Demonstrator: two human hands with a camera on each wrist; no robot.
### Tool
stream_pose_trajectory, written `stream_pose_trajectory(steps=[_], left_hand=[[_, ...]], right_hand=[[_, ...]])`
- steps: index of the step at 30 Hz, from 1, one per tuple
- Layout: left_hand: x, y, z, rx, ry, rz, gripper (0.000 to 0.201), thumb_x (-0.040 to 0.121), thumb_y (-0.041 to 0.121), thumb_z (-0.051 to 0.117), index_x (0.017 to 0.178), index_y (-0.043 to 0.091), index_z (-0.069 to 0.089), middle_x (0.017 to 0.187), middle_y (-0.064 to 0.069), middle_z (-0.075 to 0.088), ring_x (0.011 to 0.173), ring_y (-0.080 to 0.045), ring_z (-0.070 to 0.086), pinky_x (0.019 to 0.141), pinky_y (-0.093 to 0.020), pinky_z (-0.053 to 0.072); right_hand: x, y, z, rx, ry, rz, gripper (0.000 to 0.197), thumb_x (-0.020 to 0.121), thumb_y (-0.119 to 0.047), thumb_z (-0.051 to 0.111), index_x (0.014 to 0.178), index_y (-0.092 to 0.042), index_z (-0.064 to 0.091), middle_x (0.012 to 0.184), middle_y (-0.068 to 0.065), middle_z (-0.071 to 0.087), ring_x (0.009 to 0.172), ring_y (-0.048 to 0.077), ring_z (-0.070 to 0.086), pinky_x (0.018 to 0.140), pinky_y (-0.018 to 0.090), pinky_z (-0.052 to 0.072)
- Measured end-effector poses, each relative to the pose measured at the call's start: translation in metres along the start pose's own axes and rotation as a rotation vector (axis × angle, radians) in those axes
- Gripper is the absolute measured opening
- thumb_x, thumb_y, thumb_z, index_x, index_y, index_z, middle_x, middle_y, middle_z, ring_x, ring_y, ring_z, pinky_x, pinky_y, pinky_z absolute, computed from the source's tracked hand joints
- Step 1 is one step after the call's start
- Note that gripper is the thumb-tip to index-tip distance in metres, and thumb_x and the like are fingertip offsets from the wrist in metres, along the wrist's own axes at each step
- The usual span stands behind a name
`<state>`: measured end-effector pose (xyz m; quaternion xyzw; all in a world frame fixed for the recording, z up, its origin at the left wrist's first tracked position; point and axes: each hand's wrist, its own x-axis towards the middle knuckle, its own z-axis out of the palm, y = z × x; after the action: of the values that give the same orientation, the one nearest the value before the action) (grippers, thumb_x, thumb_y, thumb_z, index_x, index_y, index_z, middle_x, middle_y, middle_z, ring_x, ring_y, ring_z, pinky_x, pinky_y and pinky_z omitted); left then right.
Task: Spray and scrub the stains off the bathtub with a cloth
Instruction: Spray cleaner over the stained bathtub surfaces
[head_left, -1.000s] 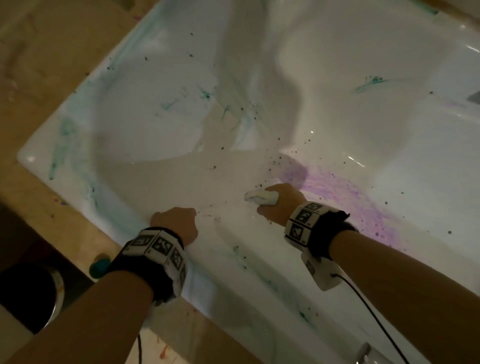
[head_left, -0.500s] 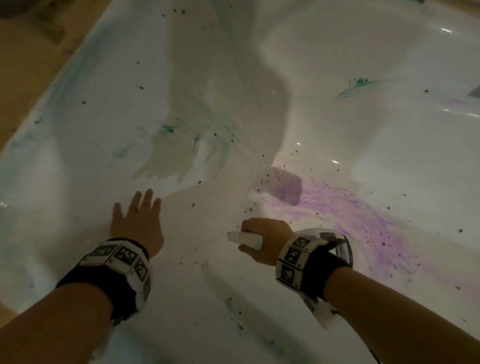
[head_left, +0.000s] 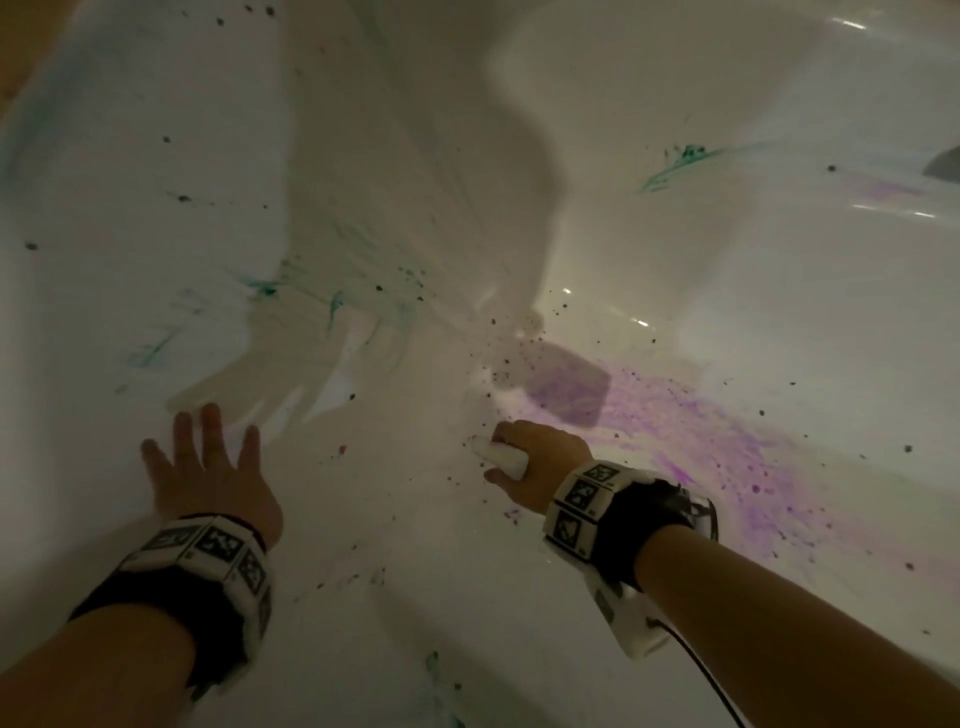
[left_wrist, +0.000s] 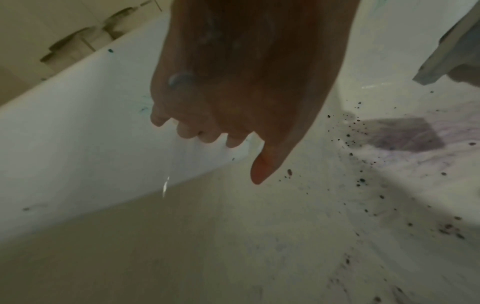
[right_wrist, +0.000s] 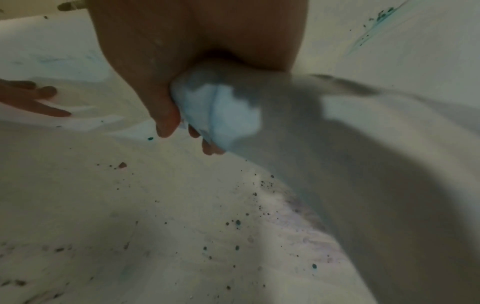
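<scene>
The white bathtub (head_left: 727, 291) fills the head view. A purple stain (head_left: 701, 441) spreads over its floor at the right, and smeared green marks (head_left: 332, 301) lie at centre left. My right hand (head_left: 540, 467) grips a bunched white cloth (head_left: 504, 456) just left of the purple patch. In the right wrist view the cloth (right_wrist: 223, 115) bulges out of my fist (right_wrist: 166, 86), and its tail blurs off to the right. My left hand (head_left: 208, 467) is open, fingers spread, low over the tub's left side. The left wrist view shows those fingers (left_wrist: 233, 139) straight and holding nothing.
Dark specks (head_left: 498, 364) dot the tub floor between my hands. A green streak (head_left: 675, 161) marks the far right wall. The tub's left wall (left_wrist: 78, 133) rises beside my left hand. No spray bottle is in view.
My left hand has left the tub's near rim, where it was curled, and now reaches into the tub with fingers spread. My right hand still grips the cloth. The view has moved closer.
</scene>
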<state>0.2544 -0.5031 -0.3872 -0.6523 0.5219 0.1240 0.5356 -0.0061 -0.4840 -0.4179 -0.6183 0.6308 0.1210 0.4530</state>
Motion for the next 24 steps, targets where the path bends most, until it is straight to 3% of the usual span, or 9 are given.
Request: stream_pose_trajectory(steps=[3,6,9,12,14,16,20,22,24], left_hand=[[0.003,0.006,0.003,-0.018,0.003,-0.010,0.063,0.095,0.034,0.022,0.149,0.026,-0.011,0.150,-0.018,-0.029,0.140,-0.039,-0.021,0.114,-0.054,-0.007],[0.002,0.005,0.006,-0.009,0.018,-0.012,0.062,0.096,0.033,0.021,0.149,0.027,-0.010,0.150,-0.019,-0.029,0.139,-0.040,-0.021,0.114,-0.055,-0.007],[0.002,0.005,0.006,-0.016,0.031,-0.010,0.062,0.096,0.034,0.022,0.149,0.027,-0.010,0.150,-0.019,-0.029,0.139,-0.040,-0.021,0.114,-0.054,-0.007],[0.004,0.004,0.008,-0.025,0.038,-0.007,0.064,0.096,0.036,0.025,0.149,0.028,-0.009,0.150,-0.019,-0.029,0.139,-0.040,-0.021,0.114,-0.055,-0.007],[0.005,0.003,0.009,-0.017,0.045,-0.004,0.064,0.096,0.037,0.025,0.149,0.028,-0.008,0.150,-0.020,-0.029,0.140,-0.040,-0.020,0.114,-0.055,-0.006],[0.005,0.003,0.011,-0.015,0.055,0.002,0.063,0.095,0.036,0.025,0.149,0.028,-0.007,0.150,-0.019,-0.028,0.140,-0.040,-0.020,0.114,-0.055,-0.005],[0.008,0.003,0.014,-0.016,0.072,0.006,0.064,0.095,0.034,0.026,0.149,0.028,-0.007,0.150,-0.019,-0.029,0.140,-0.040,-0.020,0.114,-0.054,-0.005],[0.008,0.004,0.014,-0.023,0.078,0.006,0.064,0.095,0.035,0.026,0.149,0.028,-0.007,0.150,-0.020,-0.029,0.139,-0.041,-0.020,0.114,-0.054,-0.005],[0.008,0.004,0.013,-0.024,0.076,0.005,0.064,0.095,0.036,0.027,0.150,0.028,-0.006,0.150,-0.020,-0.028,0.139,-0.041,-0.020,0.114,-0.054,-0.005]], right_hand=[[0.003,0.001,0.001,-0.049,0.080,0.005,0.019,0.091,-0.040,0.048,0.093,-0.021,0.051,0.095,-0.003,0.055,0.090,0.019,0.056,0.070,0.022,0.036],[0.008,0.004,-0.003,-0.022,0.178,0.089,0.025,0.093,-0.037,0.043,0.082,-0.016,0.051,0.083,0.000,0.054,0.072,0.015,0.051,0.057,0.020,0.036],[0.014,0.010,-0.013,0.114,0.268,0.179,0.027,0.091,-0.039,0.050,0.093,-0.013,0.057,0.089,0.002,0.059,0.074,0.016,0.051,0.061,0.021,0.040],[0.020,0.015,-0.023,0.175,0.278,0.177,0.036,0.089,-0.038,0.057,0.115,-0.014,0.054,0.111,0.005,0.059,0.099,0.022,0.056,0.087,0.032,0.047],[0.023,0.017,-0.030,0.227,0.367,0.191,0.039,0.088,-0.039,0.058,0.118,-0.014,0.053,0.116,0.005,0.058,0.103,0.024,0.056,0.092,0.036,0.047],[0.027,0.019,-0.036,0.209,0.475,0.216,0.038,0.088,-0.043,0.055,0.111,-0.012,0.054,0.105,0.004,0.058,0.091,0.020,0.055,0.080,0.030,0.048],[0.034,0.023,-0.048,0.181,0.580,0.288,0.037,0.087,-0.049,0.053,0.088,-0.012,0.055,0.080,0.000,0.053,0.070,0.016,0.049,0.052,0.020,0.033],[0.035,0.026,-0.054,0.204,0.607,0.307,0.037,0.086,-0.050,0.054,0.081,-0.013,0.054,0.076,0.001,0.056,0.066,0.016,0.051,0.047,0.018,0.032],[0.037,0.029,-0.058,0.174,0.613,0.310,0.040,0.085,-0.052,0.055,0.083,-0.011,0.055,0.079,0.003,0.057,0.068,0.018,0.052,0.052,0.020,0.037]])
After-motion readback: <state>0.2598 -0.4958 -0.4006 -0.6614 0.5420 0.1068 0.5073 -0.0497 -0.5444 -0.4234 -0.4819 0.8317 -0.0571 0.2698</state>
